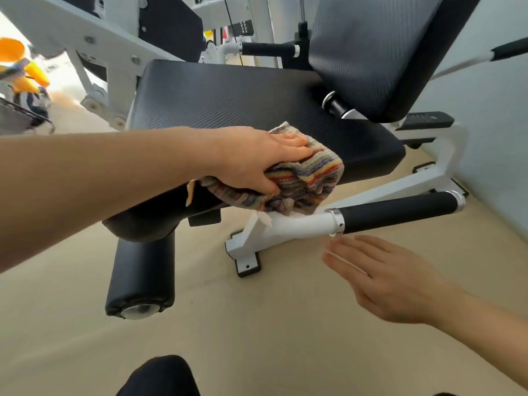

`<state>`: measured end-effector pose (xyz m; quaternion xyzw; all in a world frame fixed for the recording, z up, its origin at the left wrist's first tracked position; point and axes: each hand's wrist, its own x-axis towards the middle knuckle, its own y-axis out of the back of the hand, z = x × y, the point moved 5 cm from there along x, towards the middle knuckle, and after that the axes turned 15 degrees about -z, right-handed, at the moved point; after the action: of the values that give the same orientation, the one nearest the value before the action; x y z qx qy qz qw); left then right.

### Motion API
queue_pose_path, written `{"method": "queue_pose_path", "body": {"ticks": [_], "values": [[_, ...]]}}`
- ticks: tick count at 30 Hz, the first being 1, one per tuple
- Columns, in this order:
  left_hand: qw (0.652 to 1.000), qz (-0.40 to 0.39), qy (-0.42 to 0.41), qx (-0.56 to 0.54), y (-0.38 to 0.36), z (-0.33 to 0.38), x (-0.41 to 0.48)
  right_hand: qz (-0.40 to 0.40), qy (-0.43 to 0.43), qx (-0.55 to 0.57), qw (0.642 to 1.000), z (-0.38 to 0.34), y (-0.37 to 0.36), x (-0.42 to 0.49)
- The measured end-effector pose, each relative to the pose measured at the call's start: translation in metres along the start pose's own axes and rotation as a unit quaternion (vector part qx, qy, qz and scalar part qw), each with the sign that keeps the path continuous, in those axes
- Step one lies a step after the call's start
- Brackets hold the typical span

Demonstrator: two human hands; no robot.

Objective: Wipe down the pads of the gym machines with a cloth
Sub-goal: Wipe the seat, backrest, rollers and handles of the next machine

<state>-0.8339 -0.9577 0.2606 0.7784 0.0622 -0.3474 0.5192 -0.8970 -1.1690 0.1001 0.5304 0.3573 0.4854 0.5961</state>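
Observation:
A black textured seat pad [228,101] of a white-framed gym machine fills the middle of the view. My left hand [251,158] grips a striped multicoloured cloth [308,181] and presses it against the near front edge of the seat pad. The black back pad [371,52] stands tilted at the upper right. A black roller pad [140,278] hangs below the seat at the lower left. My right hand [391,278] hovers flat, fingers apart, holding nothing, just below the black side handle [400,211].
The white frame foot [245,252] rests on beige floor. A pale wall [491,115] runs along the right. Another black handle [268,49] and machine parts stand behind. Orange and yellow items [20,67] lie at the far left. My dark-clothed knee [160,378] shows at the bottom.

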Motion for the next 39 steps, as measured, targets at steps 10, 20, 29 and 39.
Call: {"method": "queue_pose_path", "body": {"ticks": [10,20,29,39], "values": [[0.985,0.155,0.033,-0.072,0.039,0.016,0.003,0.136,-0.118,0.192,0.965,-0.021,0.119,0.013],[0.731,0.224,0.150,-0.626,0.095,0.016,-0.018,0.092,-0.340,0.720,0.598,0.087,0.170,0.064],[0.270,0.105,0.094,-0.952,0.108,-0.038,0.026,0.048,-0.342,0.862,0.370,0.184,0.160,0.153],[0.231,0.165,0.186,-0.941,0.086,-0.159,0.067,-0.032,-0.470,0.667,0.578,0.259,0.140,0.297]]}}
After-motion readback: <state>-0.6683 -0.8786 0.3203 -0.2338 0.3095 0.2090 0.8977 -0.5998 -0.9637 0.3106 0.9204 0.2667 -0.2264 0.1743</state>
